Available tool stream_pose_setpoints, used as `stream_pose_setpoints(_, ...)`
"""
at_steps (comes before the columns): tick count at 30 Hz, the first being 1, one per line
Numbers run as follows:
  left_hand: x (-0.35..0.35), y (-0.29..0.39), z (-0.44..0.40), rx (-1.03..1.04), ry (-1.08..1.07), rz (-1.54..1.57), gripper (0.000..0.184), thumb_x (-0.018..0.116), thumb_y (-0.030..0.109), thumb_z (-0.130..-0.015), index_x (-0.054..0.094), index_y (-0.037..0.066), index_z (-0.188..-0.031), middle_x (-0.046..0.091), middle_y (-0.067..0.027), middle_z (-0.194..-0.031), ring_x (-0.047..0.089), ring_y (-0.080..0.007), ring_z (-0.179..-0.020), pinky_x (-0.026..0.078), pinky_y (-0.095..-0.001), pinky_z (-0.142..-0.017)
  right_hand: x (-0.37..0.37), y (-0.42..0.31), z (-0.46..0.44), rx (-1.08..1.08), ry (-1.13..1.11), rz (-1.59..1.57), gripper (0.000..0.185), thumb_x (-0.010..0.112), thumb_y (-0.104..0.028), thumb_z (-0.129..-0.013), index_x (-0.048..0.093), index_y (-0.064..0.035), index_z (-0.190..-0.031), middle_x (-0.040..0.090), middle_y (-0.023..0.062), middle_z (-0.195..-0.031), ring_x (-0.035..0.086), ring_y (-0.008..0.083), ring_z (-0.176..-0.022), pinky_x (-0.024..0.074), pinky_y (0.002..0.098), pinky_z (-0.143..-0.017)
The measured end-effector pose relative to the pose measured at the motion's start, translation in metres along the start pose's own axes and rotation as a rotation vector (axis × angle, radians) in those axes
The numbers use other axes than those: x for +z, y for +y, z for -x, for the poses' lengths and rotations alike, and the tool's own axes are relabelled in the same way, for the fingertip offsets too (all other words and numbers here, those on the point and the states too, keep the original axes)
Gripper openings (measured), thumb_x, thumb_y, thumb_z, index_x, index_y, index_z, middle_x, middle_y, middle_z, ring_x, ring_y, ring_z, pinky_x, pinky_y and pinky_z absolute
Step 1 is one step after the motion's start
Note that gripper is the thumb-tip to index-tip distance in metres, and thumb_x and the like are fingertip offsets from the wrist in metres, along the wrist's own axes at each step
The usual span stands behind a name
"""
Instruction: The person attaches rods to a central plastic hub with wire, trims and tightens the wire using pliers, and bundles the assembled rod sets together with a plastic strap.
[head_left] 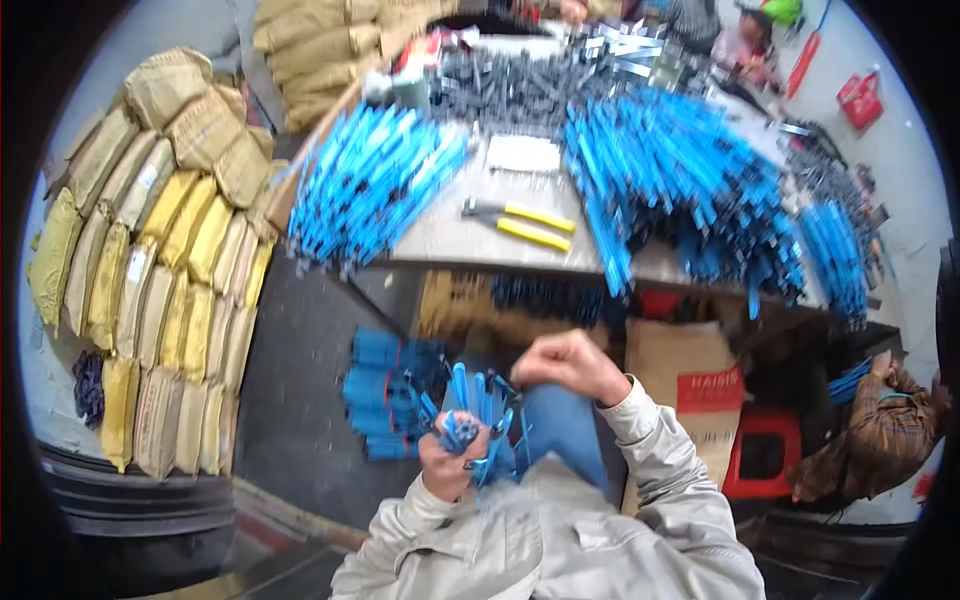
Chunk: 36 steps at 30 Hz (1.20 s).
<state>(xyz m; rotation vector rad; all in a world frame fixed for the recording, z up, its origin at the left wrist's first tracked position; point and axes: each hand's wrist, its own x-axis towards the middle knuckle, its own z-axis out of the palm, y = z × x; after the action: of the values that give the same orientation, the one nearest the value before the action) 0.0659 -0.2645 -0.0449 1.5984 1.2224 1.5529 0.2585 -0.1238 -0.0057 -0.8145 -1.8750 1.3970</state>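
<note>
My left hand [447, 467] is closed around a bundle of blue strips [460, 428], held above my lap with its ends towards me. Thin blue ties [520, 435] hang loose beside the bundle. My right hand [572, 365] is raised over my thigh, to the right of the bundle and apart from it. Its fingers are curled together, and whatever they may hold is too small to make out. Tied stacks of blue strips [378, 395] lie low to the left of my left hand.
The table [440, 235] ahead bears heaps of blue strips [690, 165], dark metal parts [500, 90] and yellow-handled pliers [530, 222]. Filled sacks [170, 270] are piled at left. A cardboard box [680, 360], a red stool [765, 450] and another person [885, 440] are at right.
</note>
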Motion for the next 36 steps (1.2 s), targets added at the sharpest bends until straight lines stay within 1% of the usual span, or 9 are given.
stream_pose_setpoints(4,0.012,0.032,-0.012,-0.242,-0.024,0.127,0.02,0.071,-0.001,-0.073,0.059,-0.003,-0.089,0.058,-0.0013,-0.074,0.054,-0.0077,-0.065,0.044,-0.0223,-0.061,-0.043,-0.002,-0.072,-0.234,0.592,0.847,0.022,0.064,-0.022,-0.081,0.057,-0.0008,-0.08,0.059,0.0091,-0.079,0.058,0.0213,-0.071,0.0464,0.0329,-0.064)
stream_pose_setpoints(6,0.017,0.042,-0.012,-0.475,-0.129,0.244,0.021,0.071,-0.002,-0.072,0.059,-0.003,-0.09,0.057,0.0001,-0.073,0.051,-0.0061,-0.064,0.042,-0.021,-0.059,-0.046,0.01,-0.09,-0.253,0.594,1.005,0.024,0.063,-0.025,-0.081,0.056,-0.002,-0.08,0.058,0.0097,-0.079,0.058,0.024,-0.073,0.0461,0.0343,-0.065)
stream_pose_setpoints(13,0.006,0.032,-0.006,-0.497,-0.206,0.361,0.028,0.072,-0.003,-0.071,0.059,-0.006,-0.096,0.054,0.001,-0.068,0.048,-0.0043,-0.06,0.039,-0.0177,-0.057,-0.054,0.03,-0.116,-0.26,0.493,1.404,0.034,0.063,-0.039,-0.076,0.056,-0.0065,-0.08,0.055,0.0108,-0.078,0.054,0.0262,-0.081,0.0439,0.0368,-0.066)
stream_pose_setpoints(17,-0.001,0.03,0.0,-0.48,-0.242,0.43,0.034,0.07,-0.003,-0.072,0.057,-0.01,-0.102,0.054,0.0001,-0.066,0.047,-0.0044,-0.057,0.038,-0.0172,-0.055,-0.064,0.033,-0.109,-0.337,0.474,1.383,0.031,0.062,-0.035,-0.079,0.056,-0.0052,-0.081,0.055,0.0102,-0.078,0.055,0.027,-0.074,0.045,0.038,-0.063)
stream_pose_setpoints(22,-0.02,-0.003,-0.001,-0.521,-0.243,1.086,0.037,0.065,-0.006,-0.073,0.054,-0.014,-0.108,0.055,-0.0025,-0.066,0.048,-0.0061,-0.054,0.039,-0.018,-0.053,-0.015,0.003,-0.011,-0.111,0.422,0.069,0.011,0.058,-0.013,-0.084,0.056,-0.0031,-0.086,0.055,0.0101,-0.079,0.057,0.0269,-0.064,0.0476,0.0321,-0.055)
stream_pose_setpoints(25,-0.026,-0.002,-0.004,-0.457,-0.324,0.608,0.034,0.067,0.003,-0.077,0.057,-0.005,-0.108,0.058,0.0022,-0.075,0.05,-0.0037,-0.065,0.042,-0.0194,-0.061,0.02,-0.018,0.039,-0.067,0.221,-0.131,0.01,0.06,-0.005,-0.08,0.057,-0.0039,-0.089,0.055,0.0109,-0.084,0.06,0.026,-0.072,0.0479,0.0286,-0.056)
stream_pose_setpoints(28,-0.022,0.023,-0.009,-0.489,-0.323,0.468,0.035,0.07,0.004,-0.075,0.057,-0.006,-0.106,0.06,0.0005,-0.076,0.052,-0.0056,-0.066,0.044,-0.0209,-0.063,0.027,-0.043,0.055,-0.499,0.304,0.806,0.021,0.062,0.001,-0.073,0.058,-0.0027,-0.094,0.056,0.0129,-0.098,0.06,0.0263,-0.087,0.0482,0.0323,-0.07)
stream_pose_setpoints(33,-0.023,0.03,0.006,-0.397,-0.268,0.304,0.035,0.073,0.005,-0.072,0.06,-0.002,-0.105,0.059,0.0004,-0.075,0.053,-0.0062,-0.068,0.045,-0.0218,-0.066,0.026,-0.055,0.07,-0.528,0.256,1.501,0.028,0.058,-0.011,-0.081,0.062,-0.0201,-0.108,0.046,0.006,-0.122,0.046,0.0219,-0.115,0.0272,0.0442,-0.103)
stream_pose_setpoints(36,-0.021,0.038,0.003,-0.431,-0.281,0.239,0.039,0.076,0.006,-0.069,0.062,0.0,-0.105,0.06,-0.0002,-0.077,0.053,-0.0061,-0.068,0.045,-0.0217,-0.066,0.025,-0.04,0.066,-0.718,0.276,1.611,0.03,0.056,-0.016,-0.084,0.06,-0.0257,-0.113,0.044,0.0014,-0.124,0.044,0.0193,-0.118,0.0206,0.0462,-0.106)
